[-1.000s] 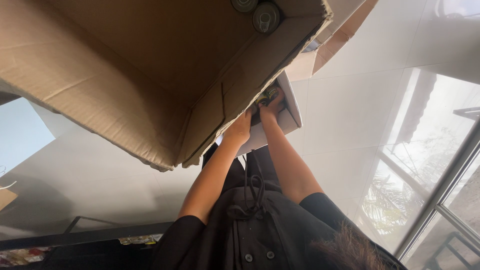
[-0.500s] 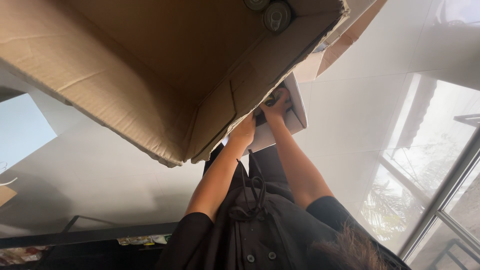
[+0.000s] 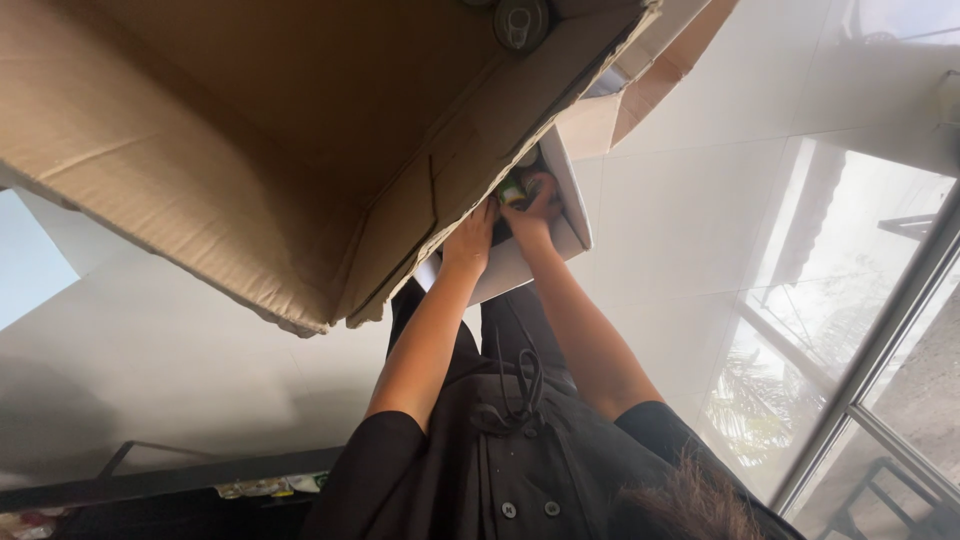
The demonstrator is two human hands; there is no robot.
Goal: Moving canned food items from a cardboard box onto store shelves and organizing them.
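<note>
1. View is upside down: the person's torso in dark clothing sits at the bottom of the frame, with both arms reaching up and away toward a white box [image 3: 575, 205].
2. White box: flat-sided, pale, open toward the camera, with a dark interior. It lies on the pale tiled floor [image 3: 700, 200], just beside and partly hidden behind the edge of a large cardboard box [image 3: 250, 150].
3. Right hand [image 3: 532, 203]: inside the white box's opening, fingers curled onto a small green item [image 3: 513, 193]. Too small and shaded to tell its kind.
4. Left hand [image 3: 470, 238]: at the near edge of the white box, touching where it meets the cardboard flap. Fingers bent; whether they clamp anything cannot be told.
5. Cardboard box: brown, corrugated, fills the upper left; a round metal can end [image 3: 522, 20] shows at its top rim.
6. Window frame [image 3: 880, 370] at right, with foliage outside.
</note>
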